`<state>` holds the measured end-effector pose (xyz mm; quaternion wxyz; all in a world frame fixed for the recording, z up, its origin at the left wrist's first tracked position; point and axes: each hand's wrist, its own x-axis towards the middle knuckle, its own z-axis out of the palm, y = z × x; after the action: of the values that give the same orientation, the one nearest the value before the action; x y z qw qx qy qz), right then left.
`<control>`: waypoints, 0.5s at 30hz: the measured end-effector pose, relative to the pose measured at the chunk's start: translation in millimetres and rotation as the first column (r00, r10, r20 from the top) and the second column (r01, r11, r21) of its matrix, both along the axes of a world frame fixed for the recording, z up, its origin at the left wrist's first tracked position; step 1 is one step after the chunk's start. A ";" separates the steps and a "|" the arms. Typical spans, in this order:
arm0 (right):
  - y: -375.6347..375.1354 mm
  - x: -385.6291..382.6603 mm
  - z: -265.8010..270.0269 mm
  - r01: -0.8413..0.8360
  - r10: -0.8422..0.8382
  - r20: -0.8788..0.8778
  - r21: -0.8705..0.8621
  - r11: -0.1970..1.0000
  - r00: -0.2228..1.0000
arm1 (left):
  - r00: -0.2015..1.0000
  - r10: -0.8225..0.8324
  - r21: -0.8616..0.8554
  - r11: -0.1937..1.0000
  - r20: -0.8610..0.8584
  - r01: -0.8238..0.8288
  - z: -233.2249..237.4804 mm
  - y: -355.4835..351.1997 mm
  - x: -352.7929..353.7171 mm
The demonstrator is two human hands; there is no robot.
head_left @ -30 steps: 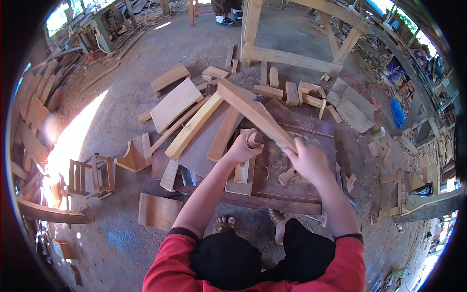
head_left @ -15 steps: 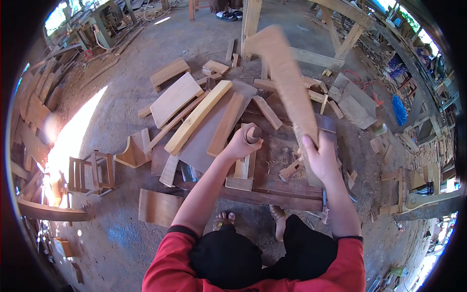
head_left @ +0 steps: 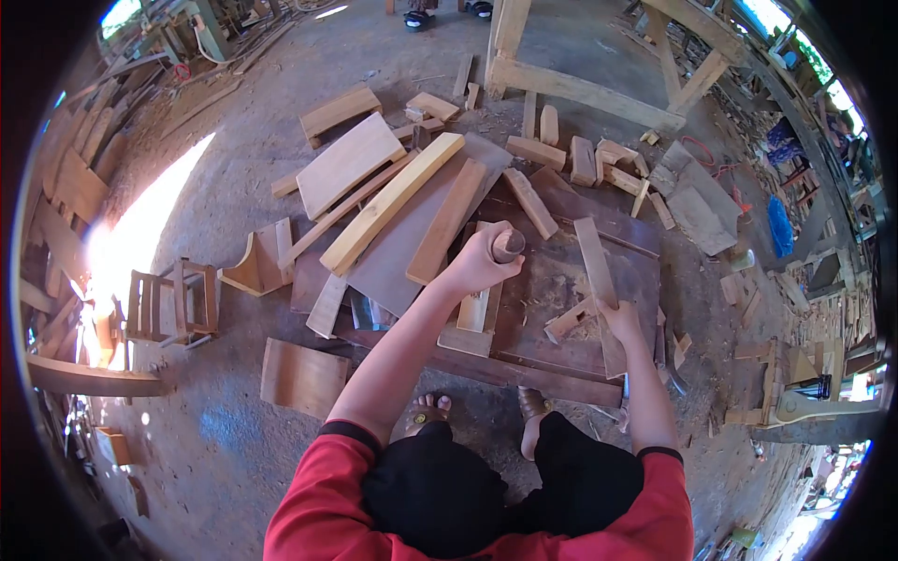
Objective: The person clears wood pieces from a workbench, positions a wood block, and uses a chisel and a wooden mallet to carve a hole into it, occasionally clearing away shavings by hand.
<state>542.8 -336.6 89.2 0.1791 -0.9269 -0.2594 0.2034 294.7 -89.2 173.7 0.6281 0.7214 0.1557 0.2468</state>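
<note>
My left hand [head_left: 482, 266] is wrapped round a rounded wooden handle [head_left: 508, 245], whose end points up at me; what lies below the handle is hidden by the hand. In my right hand [head_left: 624, 325] is a flat wooden piece [head_left: 596, 257], seen narrow edge up over the right side of the low brown work surface [head_left: 561, 369]. A small notched wood block [head_left: 570, 321] lies among shavings between my hands. Beside my left hand are a reddish wood bar [head_left: 447, 220] and a long pale yellow beam [head_left: 393, 204].
A wooden frame [head_left: 589, 92] stands ahead. Several wood offcuts surround the work surface, with a wide pale board [head_left: 349, 166] to the left. A small slatted wooden piece [head_left: 173, 301] and a curved block [head_left: 257, 259] rest on the floor. Another person's feet [head_left: 418, 19] show at the top.
The wooden piece in my right hand has come down from its raised position and turned narrow edge up. My left hand has shifted slightly right and up with the handle. The view has shifted slightly.
</note>
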 end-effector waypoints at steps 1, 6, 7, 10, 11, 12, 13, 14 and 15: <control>-2.3 -3.3 -0.7 -0.010 0.010 0.006 -0.068 0.998 1.000 | 1.000 -0.005 0.040 0.999 0.008 0.004 -1.4 1.5 -0.2; -8.9 -7.8 -13.1 -0.016 0.028 0.061 -0.183 0.983 0.998 | 1.000 0.000 0.027 1.000 -0.025 0.001 3.3 -0.6 -3.6; -5.1 -10.5 -3.9 0.021 -0.005 0.062 -0.258 0.966 0.998 | 1.000 -0.004 0.011 1.000 -0.028 0.004 2.2 0.1 -3.5; 12.2 -16.7 8.4 0.108 -0.057 0.155 -0.347 0.931 0.986 | 1.000 -0.011 -0.005 1.000 -0.027 0.011 0.9 1.8 -3.3; 19.7 -20.1 11.8 0.163 -0.076 0.245 -0.356 0.920 0.967 | 1.000 -0.016 -0.002 1.000 -0.022 0.016 0.5 2.3 -3.2; 29.3 -29.1 22.7 0.097 -0.003 0.265 -0.343 0.934 0.964 | 1.000 -0.016 -0.005 1.000 -0.023 0.016 -0.4 3.1 -3.3; 39.6 -41.4 30.8 0.030 0.069 0.284 -0.331 0.943 0.956 | 1.000 -0.002 0.030 1.000 -0.012 0.002 -1.1 3.9 -3.7; 49.2 -52.8 30.4 -0.108 0.202 0.273 -0.325 0.940 0.941 | 1.000 0.010 0.066 0.998 -0.001 -0.010 -1.4 4.0 -4.0; 58.1 -65.6 29.8 -0.243 0.331 0.264 -0.316 0.917 0.906 | 1.000 0.008 0.067 0.998 -0.003 -0.008 -1.3 3.6 -4.1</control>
<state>477.1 -278.5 119.0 -0.0273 -0.9141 -0.3885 0.1127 290.6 -85.6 172.4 0.6023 0.7417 0.1513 0.2533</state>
